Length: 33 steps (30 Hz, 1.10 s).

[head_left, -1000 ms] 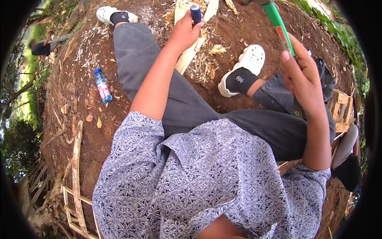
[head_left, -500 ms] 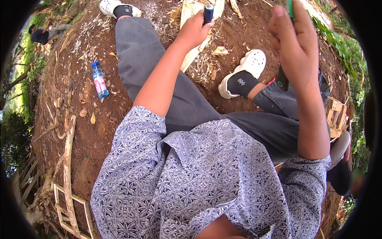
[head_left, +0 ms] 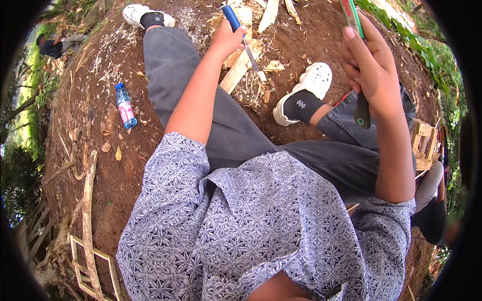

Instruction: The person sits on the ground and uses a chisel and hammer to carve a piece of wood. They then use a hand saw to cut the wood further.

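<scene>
My left hand [head_left: 226, 41] is closed around a chisel [head_left: 232, 18] with a blue handle. Its metal blade slants down to the right, over wood chips beside a pale wooden board [head_left: 240, 70]. The board runs under my left hand, between my legs. Raised at the upper right, my right hand [head_left: 372, 70] grips a tool with a green shaft and black handle [head_left: 361, 110]. The handle end sticks out below my fist; the tool's upper end lies beyond the picture's edge, so its kind cannot be told.
On the brown soil to the left lies a plastic bottle [head_left: 126, 108] with a blue cap. A wooden frame [head_left: 111, 271] and a long stick [head_left: 86, 210] are at lower left. A small wooden crate [head_left: 424, 143] stands at right. Another person [head_left: 50, 47] is at far left.
My left hand has shifted slightly left and down, and the chisel has tilted so its blade now shows. My right hand has dropped a little, still gripping the green and black tool.
</scene>
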Tool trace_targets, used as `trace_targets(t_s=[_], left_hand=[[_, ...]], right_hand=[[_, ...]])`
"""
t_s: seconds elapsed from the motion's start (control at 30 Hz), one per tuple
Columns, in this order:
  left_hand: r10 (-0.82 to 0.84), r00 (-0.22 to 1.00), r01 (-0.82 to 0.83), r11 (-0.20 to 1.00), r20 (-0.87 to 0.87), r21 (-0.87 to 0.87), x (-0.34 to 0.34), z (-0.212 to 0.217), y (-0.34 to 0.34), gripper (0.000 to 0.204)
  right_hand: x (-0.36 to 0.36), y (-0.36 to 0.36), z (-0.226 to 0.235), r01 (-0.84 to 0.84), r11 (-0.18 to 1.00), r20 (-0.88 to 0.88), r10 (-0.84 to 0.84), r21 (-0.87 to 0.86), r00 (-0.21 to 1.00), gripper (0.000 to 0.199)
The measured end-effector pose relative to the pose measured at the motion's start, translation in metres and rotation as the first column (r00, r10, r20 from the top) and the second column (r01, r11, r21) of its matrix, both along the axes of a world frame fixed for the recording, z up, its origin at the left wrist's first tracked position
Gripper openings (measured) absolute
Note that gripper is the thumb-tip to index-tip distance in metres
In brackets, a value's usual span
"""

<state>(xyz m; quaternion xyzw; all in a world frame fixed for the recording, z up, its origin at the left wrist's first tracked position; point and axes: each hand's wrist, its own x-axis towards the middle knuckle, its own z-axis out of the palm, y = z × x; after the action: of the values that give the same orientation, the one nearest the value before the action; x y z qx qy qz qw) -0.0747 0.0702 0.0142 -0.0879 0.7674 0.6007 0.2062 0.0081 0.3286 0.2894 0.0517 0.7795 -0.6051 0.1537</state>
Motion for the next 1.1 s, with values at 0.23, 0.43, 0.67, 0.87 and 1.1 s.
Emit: trace_targets(t_s=[0.23, 0.43, 0.67, 0.87, 1.1], left_hand=[[0.062, 0.918, -0.077, 0.997, -0.391, -0.024, 0.016, 0.007, 0.018, 0.032], [0.135, 0.876, -0.183, 0.981, -0.463, -0.061, 0.018, 0.006, 0.029, 0.028], [0.286, 0.874, -0.414, 0.861, -0.392, -0.295, 0.018, -0.017, -0.026, 0.033], [0.429, 0.868, -0.383, 0.899, -0.252, 0.212, 0.028, 0.022, -0.010, 0.034], [0.219, 0.836, -0.292, 0.954, -0.504, -0.070, 0.036, -0.001, 0.017, 0.031]], right_hand=[[0.041, 0.049, -0.019, 0.155, 0.986, 0.084, -0.160, 0.061, 0.984, 0.049], [0.040, 0.053, -0.030, 0.122, 0.992, 0.118, -0.119, -0.019, 0.986, 0.052], [0.047, 0.051, -0.040, 0.046, 0.997, 0.165, -0.035, -0.066, 0.986, 0.052], [0.049, 0.044, -0.036, 0.051, 0.996, 0.164, -0.038, -0.076, 0.986, 0.054], [0.050, 0.041, -0.044, 0.022, 0.998, 0.175, -0.010, -0.065, 0.985, 0.050]])
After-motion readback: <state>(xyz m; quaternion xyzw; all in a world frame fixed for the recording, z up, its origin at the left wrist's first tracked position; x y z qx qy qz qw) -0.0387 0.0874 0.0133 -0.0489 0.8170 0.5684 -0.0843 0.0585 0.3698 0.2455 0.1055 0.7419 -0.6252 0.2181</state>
